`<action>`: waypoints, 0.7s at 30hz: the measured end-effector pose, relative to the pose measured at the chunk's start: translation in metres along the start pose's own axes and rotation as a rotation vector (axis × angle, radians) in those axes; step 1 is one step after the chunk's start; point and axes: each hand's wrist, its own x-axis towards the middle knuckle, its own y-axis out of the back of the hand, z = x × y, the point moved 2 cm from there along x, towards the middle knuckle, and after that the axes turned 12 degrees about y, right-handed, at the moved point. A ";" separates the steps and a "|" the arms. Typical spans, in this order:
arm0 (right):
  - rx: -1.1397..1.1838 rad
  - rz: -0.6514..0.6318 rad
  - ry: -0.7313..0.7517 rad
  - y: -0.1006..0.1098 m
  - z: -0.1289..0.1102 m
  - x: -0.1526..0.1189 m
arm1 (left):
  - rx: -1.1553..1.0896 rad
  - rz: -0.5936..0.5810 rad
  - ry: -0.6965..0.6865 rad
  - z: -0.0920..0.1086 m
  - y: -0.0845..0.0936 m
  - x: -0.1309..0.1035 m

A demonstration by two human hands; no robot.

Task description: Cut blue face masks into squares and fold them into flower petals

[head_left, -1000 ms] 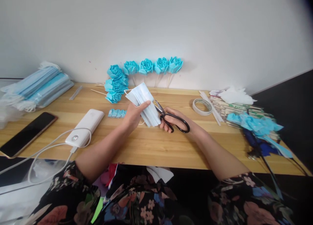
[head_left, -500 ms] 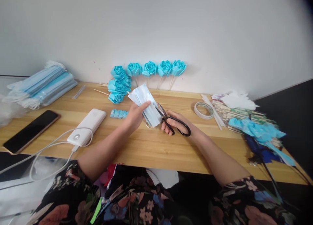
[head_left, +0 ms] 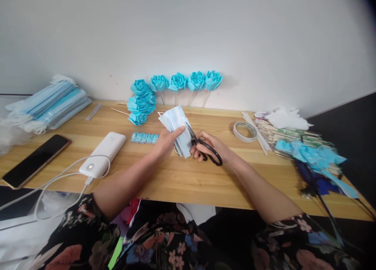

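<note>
Closed round a light blue face mask (head_left: 177,119), my left hand (head_left: 169,142) holds it tilted above the table, thumb on top. Black-handled scissors (head_left: 213,154) are gripped in my right hand (head_left: 210,144), their blades at the mask's right edge. White ear loops show at the mask's upper left and below it. A pleated blue strip (head_left: 144,137) lies on the table beside my left hand. Behind the hands, several blue flowers (head_left: 178,82) on thin sticks lean against the wall, and more lie stacked (head_left: 141,103) to their left.
At the left are a pile of masks (head_left: 49,103), a phone (head_left: 35,160) and a white power bank (head_left: 102,154) with a cable. A tape roll (head_left: 244,138), white strips (head_left: 258,135) and a heap of blue scraps (head_left: 314,154) lie on the right of the table (head_left: 182,183).
The mask has shifted slightly right and down in my left hand. The scissors' handles have come closer together, with the blades now along the mask's edge.
</note>
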 end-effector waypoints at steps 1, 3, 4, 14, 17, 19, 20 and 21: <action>0.009 0.004 0.000 0.000 0.001 0.001 | 0.000 0.016 -0.002 0.000 0.000 0.000; 0.018 0.012 0.014 -0.001 0.002 0.001 | -0.017 0.037 -0.008 0.000 0.001 0.000; 0.014 0.019 0.029 -0.002 0.001 0.001 | -0.035 0.041 -0.010 0.000 0.001 0.000; -0.127 0.024 0.110 -0.009 -0.009 -0.004 | -0.159 -0.001 0.107 0.000 -0.009 -0.010; -0.156 0.033 0.157 -0.012 -0.009 -0.006 | -0.159 0.012 0.092 -0.003 -0.009 -0.010; -0.169 0.049 0.188 -0.014 -0.009 -0.007 | -0.157 0.013 0.089 -0.005 -0.008 -0.009; -0.174 0.060 0.195 -0.014 -0.009 -0.007 | -0.161 0.012 0.088 -0.006 -0.008 -0.009; -0.177 0.070 0.200 -0.014 -0.009 -0.008 | -0.168 0.012 0.085 -0.007 -0.008 -0.008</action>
